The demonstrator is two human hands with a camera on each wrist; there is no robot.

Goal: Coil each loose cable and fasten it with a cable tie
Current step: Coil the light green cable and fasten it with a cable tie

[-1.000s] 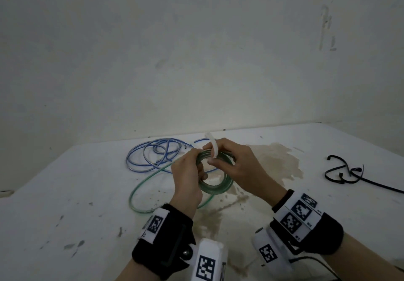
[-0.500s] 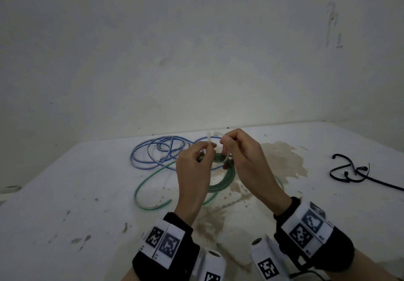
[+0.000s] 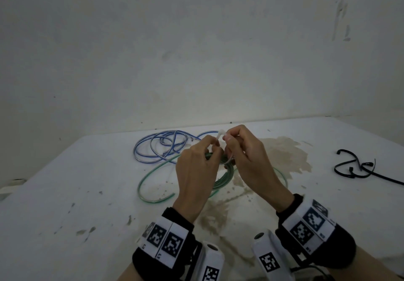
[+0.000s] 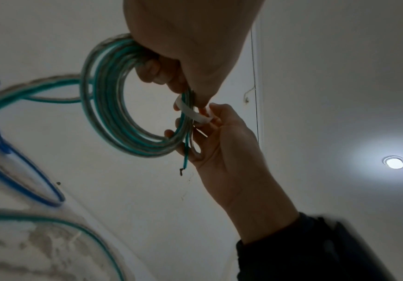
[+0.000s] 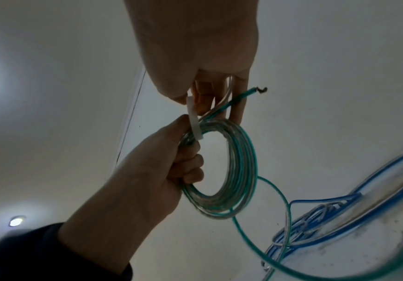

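Observation:
A green cable coil (image 3: 223,180) hangs above the white table (image 3: 65,193), and its loose tail (image 3: 150,178) lies on the table. My left hand (image 3: 213,146) grips the coil (image 5: 241,171) with curled fingers. A white cable tie (image 3: 219,135) wraps over the bundle near the top. My right hand (image 3: 227,141) pinches the tie (image 4: 192,113) between thumb and fingertips, close against the left thumb. The coil's cut end (image 5: 260,90) sticks out past the right fingers (image 5: 236,106). The tie's head is hidden by the fingers.
A loose blue cable (image 3: 161,147) lies in loops on the table behind the hands. A black cable (image 3: 354,167) lies at the far right. A brown stain (image 3: 282,154) spreads under and right of the hands. A bare wall closes the back.
Both hands have turned upright and drawn together. The tie, which stood up over the right fingers, is now pinched between both hands above the coil.

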